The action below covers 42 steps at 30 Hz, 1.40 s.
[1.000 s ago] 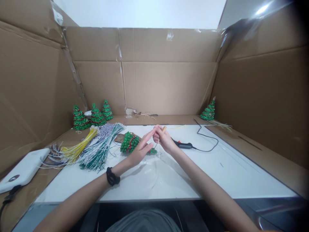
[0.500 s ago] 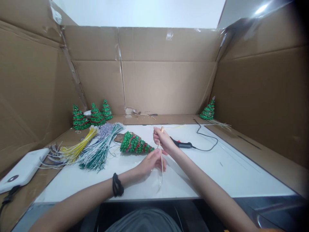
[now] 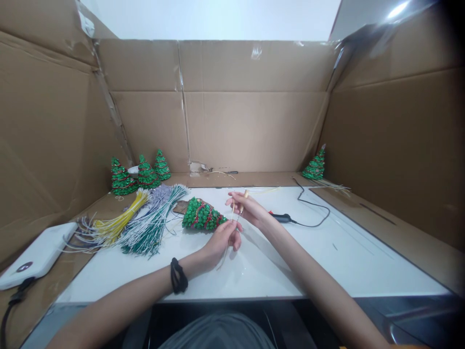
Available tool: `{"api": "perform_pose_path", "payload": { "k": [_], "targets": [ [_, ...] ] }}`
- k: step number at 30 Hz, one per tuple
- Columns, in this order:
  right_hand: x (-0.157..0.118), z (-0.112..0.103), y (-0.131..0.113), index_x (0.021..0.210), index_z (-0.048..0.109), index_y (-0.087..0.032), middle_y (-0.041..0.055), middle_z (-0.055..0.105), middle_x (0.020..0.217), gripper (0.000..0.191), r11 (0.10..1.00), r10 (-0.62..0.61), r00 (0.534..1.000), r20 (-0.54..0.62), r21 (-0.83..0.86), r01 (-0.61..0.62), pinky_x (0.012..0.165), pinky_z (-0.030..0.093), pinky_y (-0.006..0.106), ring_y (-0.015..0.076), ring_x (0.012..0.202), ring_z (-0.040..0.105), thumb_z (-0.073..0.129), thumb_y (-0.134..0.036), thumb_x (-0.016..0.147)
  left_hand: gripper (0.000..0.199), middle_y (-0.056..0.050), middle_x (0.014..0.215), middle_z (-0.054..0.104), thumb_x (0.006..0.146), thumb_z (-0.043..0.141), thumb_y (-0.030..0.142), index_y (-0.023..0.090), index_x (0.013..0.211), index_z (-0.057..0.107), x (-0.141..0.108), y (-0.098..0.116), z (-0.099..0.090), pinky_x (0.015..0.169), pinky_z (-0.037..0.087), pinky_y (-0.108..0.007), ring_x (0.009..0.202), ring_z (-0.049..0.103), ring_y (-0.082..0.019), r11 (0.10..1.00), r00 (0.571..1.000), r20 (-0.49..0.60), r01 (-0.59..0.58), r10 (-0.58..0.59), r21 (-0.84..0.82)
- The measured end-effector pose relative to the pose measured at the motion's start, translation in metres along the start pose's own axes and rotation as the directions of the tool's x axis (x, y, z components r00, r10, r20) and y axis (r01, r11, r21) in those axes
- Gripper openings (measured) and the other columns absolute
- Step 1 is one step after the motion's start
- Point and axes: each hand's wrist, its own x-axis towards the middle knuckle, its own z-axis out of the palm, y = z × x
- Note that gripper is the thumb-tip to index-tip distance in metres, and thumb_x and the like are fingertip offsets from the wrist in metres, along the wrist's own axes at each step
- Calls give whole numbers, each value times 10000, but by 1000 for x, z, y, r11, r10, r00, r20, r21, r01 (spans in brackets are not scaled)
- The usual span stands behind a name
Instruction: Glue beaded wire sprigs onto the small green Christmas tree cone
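My left hand [image 3: 225, 238] is closed, pinching thin pale strands [image 3: 224, 256] whose ends hang below its fingers. Just above and to its right, my right hand [image 3: 247, 206] is closed on a small tool with a wooden handle [image 3: 244, 196]; its thin metal shaft points down toward my left fingertips. A yellowish strand rises between the two hands. Beside my left hand, a green beaded tree [image 3: 201, 214] with red garlands lies on its side, its tip near my fingers. A brown piece [image 3: 181, 207] shows behind the tree's base.
Yellow [image 3: 121, 220], green-white [image 3: 150, 232] and purple strand bundles lie left. Several green trees stand at the back left, another [image 3: 315, 166] at back right. A black corded tool [image 3: 281, 218] lies behind my right forearm. A white device [image 3: 38, 254] sits far left. Cardboard walls surround the white tabletop [image 3: 348, 261].
Both hands have shifted slightly left. My right fingers have loosened, showing more of the wooden-handled tool, and the strands' hanging ends have swung left.
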Motion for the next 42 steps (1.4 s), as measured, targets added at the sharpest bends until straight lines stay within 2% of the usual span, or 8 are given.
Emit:
{"api": "perform_pose_path", "payload": {
  "k": [4, 10, 18, 24, 30, 35, 42],
  "targets": [
    [-5, 3, -4, 716, 528, -167, 12, 636, 631, 255, 999, 6, 998, 64, -38, -4, 406, 215, 232, 64, 462, 287, 729, -316, 667, 329, 65, 428, 454, 823, 466, 512, 183, 812, 480, -1, 2, 1, 488, 323, -208, 419, 392, -89, 1000, 1000, -19, -3, 4, 28],
    [-4, 2, -5, 757, 556, -144, 57, 681, 723, 268, 989, -12, 998, 62, -146, 21, 432, 229, 214, 52, 486, 290, 729, -329, 669, 328, 62, 446, 469, 841, 418, 508, 186, 852, 484, -1, 6, 0, 485, 337, -208, 424, 403, -94, 1000, 999, -47, -15, 16, 24],
    [0, -2, 0, 763, 568, -150, 55, 679, 701, 266, 980, -69, 995, 73, -183, 82, 427, 209, 218, 55, 475, 291, 723, -344, 669, 336, 59, 466, 482, 845, 430, 513, 181, 851, 484, 1, 4, -2, 486, 337, -206, 430, 415, -88, 997, 994, -92, -62, 65, 38],
    [2, -3, 3, 781, 586, -154, 50, 677, 718, 253, 971, -58, 991, 118, -225, 83, 417, 213, 215, 55, 466, 288, 691, -368, 699, 360, 62, 464, 475, 823, 465, 543, 183, 840, 480, 3, 5, -3, 486, 341, -207, 439, 412, -90, 996, 989, -125, -80, 84, 39],
    [6, -3, 5, 784, 612, -150, 56, 683, 711, 275, 921, -102, 993, 54, -373, 114, 410, 225, 205, 53, 454, 314, 654, -412, 711, 321, 67, 430, 478, 798, 517, 505, 188, 828, 480, 2, 9, -3, 467, 342, -199, 402, 398, -85, 996, 987, -144, -54, 64, 71],
    [10, -6, 7, 772, 616, -148, 50, 685, 680, 290, 929, -116, 993, 35, -349, 121, 415, 248, 200, 54, 455, 336, 696, -411, 677, 303, 67, 424, 483, 813, 504, 481, 181, 854, 486, 2, 8, -3, 441, 349, -188, 391, 408, -82, 995, 990, -126, -61, 71, 85],
    [3, -1, 9, 712, 580, -165, 30, 684, 680, 296, 947, -68, 984, 164, -299, 115, 400, 269, 209, 56, 399, 407, 715, -424, 665, 352, 70, 448, 482, 801, 490, 530, 182, 843, 479, 5, 7, -4, 409, 349, -199, 370, 407, -84, 994, 981, -170, -87, 97, 64]
  ]
}}
